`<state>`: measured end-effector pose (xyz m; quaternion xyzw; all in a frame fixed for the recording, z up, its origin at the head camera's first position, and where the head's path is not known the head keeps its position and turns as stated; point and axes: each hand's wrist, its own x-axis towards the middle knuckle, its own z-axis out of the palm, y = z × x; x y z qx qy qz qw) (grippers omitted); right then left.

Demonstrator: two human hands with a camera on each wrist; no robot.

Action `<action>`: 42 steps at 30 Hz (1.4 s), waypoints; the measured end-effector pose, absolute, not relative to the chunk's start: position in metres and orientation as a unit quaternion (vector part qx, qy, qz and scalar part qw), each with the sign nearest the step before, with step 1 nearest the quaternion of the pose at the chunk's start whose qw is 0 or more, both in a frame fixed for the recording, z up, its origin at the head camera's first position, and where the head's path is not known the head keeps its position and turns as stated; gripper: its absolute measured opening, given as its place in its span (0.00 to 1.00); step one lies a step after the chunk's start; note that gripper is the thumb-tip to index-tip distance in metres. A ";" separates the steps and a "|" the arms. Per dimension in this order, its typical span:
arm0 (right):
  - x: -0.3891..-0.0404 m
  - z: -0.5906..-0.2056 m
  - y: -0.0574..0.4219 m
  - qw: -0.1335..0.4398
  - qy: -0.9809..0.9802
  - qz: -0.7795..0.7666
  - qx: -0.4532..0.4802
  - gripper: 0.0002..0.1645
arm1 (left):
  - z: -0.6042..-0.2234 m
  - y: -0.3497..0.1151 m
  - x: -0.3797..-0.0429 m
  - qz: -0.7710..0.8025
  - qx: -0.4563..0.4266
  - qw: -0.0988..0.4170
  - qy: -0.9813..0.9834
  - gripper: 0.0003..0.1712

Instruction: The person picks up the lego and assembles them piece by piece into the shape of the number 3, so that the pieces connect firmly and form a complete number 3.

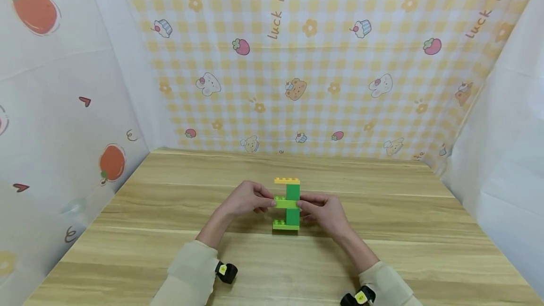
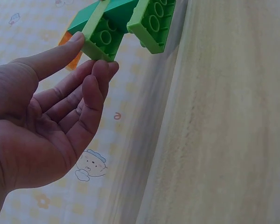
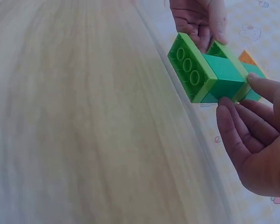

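A stack of toy building bricks (image 1: 293, 217) is between my two hands. It has a light green piece at the bottom, a dark green brick, a second light green piece, another dark green brick and a yellow-orange piece on top. The long pieces stick out leftward past the dark bricks. My left hand (image 1: 251, 198) pinches the left end of the middle light green piece (image 2: 102, 39) between thumb and fingers. From the other side, my right hand (image 1: 325, 211) grips the stack at that same level. The hollow underside of the bottom piece (image 3: 189, 65) shows in the right wrist view.
A wood-grain table (image 1: 272, 268) lies under the hands. Behind it hangs a yellow checked cloth (image 1: 272, 65) with cartoon prints, and white cloths hang at the left (image 1: 85, 74) and right (image 1: 505, 131).
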<state>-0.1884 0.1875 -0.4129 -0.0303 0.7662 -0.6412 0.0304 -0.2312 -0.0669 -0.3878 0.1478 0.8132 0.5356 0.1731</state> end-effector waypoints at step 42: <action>-0.196 -0.426 0.184 0.056 0.746 -0.664 0.008 0.17 | -0.400 -0.060 -0.230 0.540 0.100 0.163 0.820 0.09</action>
